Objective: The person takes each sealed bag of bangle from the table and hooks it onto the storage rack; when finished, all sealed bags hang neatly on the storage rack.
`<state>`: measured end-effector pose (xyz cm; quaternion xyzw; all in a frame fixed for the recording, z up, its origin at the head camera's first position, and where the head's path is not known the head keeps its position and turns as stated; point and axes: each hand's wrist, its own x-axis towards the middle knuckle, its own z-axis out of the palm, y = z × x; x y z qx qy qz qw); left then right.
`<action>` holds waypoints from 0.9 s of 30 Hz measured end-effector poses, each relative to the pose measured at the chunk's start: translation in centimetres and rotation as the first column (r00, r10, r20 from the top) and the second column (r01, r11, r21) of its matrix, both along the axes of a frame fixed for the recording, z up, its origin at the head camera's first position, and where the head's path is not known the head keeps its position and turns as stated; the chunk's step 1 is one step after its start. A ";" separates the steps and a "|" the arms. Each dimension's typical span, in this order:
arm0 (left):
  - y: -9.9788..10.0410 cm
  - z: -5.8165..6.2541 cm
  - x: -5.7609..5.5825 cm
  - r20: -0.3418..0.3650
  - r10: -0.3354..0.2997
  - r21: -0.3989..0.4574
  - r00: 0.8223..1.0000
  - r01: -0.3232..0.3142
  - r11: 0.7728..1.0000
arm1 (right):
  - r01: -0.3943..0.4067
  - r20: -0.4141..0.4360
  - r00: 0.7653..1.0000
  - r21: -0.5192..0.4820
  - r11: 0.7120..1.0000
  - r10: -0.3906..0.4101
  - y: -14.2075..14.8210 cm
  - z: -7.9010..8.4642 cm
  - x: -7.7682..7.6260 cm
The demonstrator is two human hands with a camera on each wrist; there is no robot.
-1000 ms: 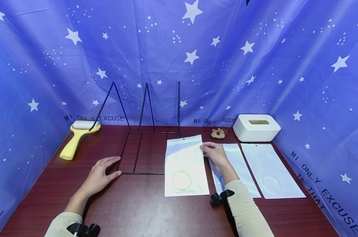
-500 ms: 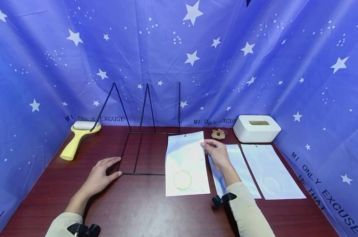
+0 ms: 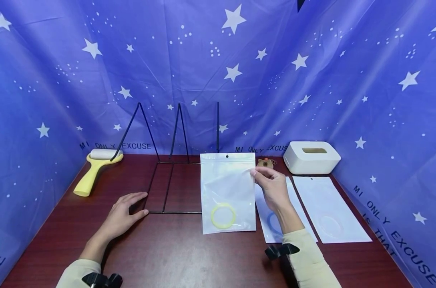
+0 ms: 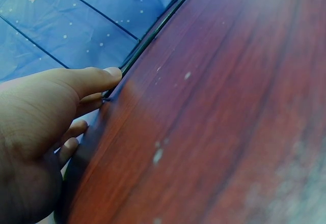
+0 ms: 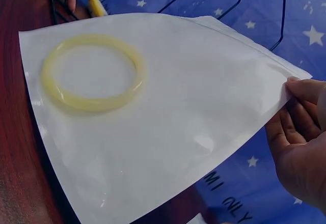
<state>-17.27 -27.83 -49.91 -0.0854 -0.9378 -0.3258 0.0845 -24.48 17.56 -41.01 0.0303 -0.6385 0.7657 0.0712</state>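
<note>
My right hand (image 3: 273,190) pinches the right edge of a white zip bag (image 3: 226,184) near its top, with the thumb on the front. Inside the bag's lower part shows a yellow ring (image 5: 91,72), bangle-like. In the head view the bag stands nearly upright, overlapping the right part of a black wire rack (image 3: 163,187). At the rack's front left corner, my left hand (image 3: 120,214) rests its thumb and fingertips against the wire, the fingers fairly straight. The left wrist view shows the thumb (image 4: 102,79) right at the dark wire along the table.
Two more white bags lie on the right: one with a blue ring (image 3: 273,223), one with a pale ring (image 3: 331,226). Behind them stand a white tissue box (image 3: 313,158) and a small brown bear-shaped trinket (image 3: 265,163). A yellow-handled lint roller (image 3: 91,172) lies at left.
My right hand has raised the bag and tilted it upright, so the yellow ring shows more clearly. The hand moved slightly right, uncovering the blue ring. My left hand has stayed at the rack.
</note>
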 end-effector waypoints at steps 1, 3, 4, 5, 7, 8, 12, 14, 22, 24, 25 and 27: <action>0.0 0.0 0.0 0.000 0.001 0.001 1.000 -0.001 1.000 | 0.003 -0.009 1.000 -0.005 1.000 -0.004 0.0 0.2 0.2; 0.0 0.0 0.0 0.000 0.002 0.002 1.000 -0.002 1.000 | 0.012 -0.029 1.000 -0.016 1.000 -0.013 -0.1 0.6 0.6; -0.1 0.0 0.1 0.000 0.002 0.002 1.000 -0.002 1.000 | 0.014 -0.037 0.999 -0.017 1.000 -0.015 -0.1 0.8 0.9; -0.1 0.0 0.1 -0.001 0.002 0.002 1.000 -0.002 1.000 | 0.015 -0.047 0.999 -0.018 1.000 -0.016 -0.1 1.0 1.1; -0.1 -0.1 0.1 -0.006 0.003 -0.002 1.000 -0.003 1.000 | 0.015 -0.071 0.997 -0.022 1.000 -0.016 -0.3 1.4 1.5; -0.1 -0.1 0.1 -0.010 0.002 -0.002 1.000 -0.002 1.000 | 0.013 -0.087 0.996 -0.022 1.000 -0.015 -0.3 1.7 1.8; 0.0 -0.1 0.0 -0.028 -0.001 -0.009 1.000 0.000 1.000 | 0.006 -0.146 0.989 -0.011 1.000 -0.007 -0.5 2.5 2.7; 0.0 -0.1 0.0 -0.033 -0.002 -0.012 0.999 0.002 1.000 | 0.005 -0.171 0.985 -0.002 1.000 -0.005 -0.7 2.8 3.1; 0.1 -0.1 0.1 -0.063 -0.003 -0.012 0.998 0.002 1.000 | -0.029 -0.245 0.969 0.001 1.000 0.029 -1.4 3.8 4.4; 0.1 -0.2 0.1 -0.073 -0.006 -0.012 0.997 0.005 1.000 | -0.047 -0.270 0.962 0.002 0.999 0.046 -1.5 4.0 4.7; 0.0 -0.3 0.1 -0.074 -0.006 -0.011 0.997 0.005 1.000 | -0.056 -0.284 0.957 0.001 0.998 0.054 -1.5 4.1 4.8; -0.1 -0.5 0.0 -0.072 -0.006 -0.010 0.997 0.005 1.000 | -0.076 -0.311 0.948 0.003 0.997 0.074 -1.6 4.2 5.1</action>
